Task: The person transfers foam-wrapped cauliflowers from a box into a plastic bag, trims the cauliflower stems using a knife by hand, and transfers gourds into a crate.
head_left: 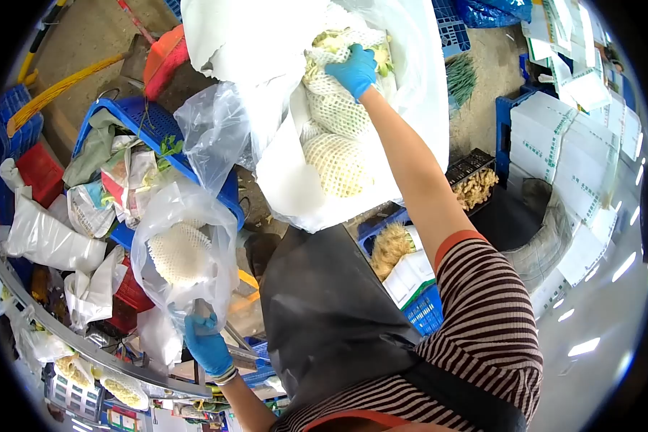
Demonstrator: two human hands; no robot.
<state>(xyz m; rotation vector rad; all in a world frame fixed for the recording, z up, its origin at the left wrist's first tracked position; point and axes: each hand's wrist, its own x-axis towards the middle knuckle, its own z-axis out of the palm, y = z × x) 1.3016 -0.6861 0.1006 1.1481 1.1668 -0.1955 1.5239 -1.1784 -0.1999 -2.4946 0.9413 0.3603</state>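
Observation:
My left hand [207,344], in a blue glove, is closed on the rim of a clear plastic bag [227,248]. Inside the bag sits a pale cauliflower [180,253] wrapped in white foam netting. Farther forward, my right hand [355,72], also gloved in blue, has its fingers curled over a netted cauliflower [320,57] with yellow-green leaves showing. That one lies at the far end of a white foam box [428,129] lined with plastic. Several more netted cauliflowers [338,164] fill the box nearer my body. The fingertips of my right hand are partly hidden.
To the left, a blue crate [140,122] holds crumpled paper and plastic, with a metal rail [86,353] curving below. On the right are a black crate of ginger [475,189] and stacked white boxes [547,137]. An orange-red scoop-like object [164,63] is at upper left.

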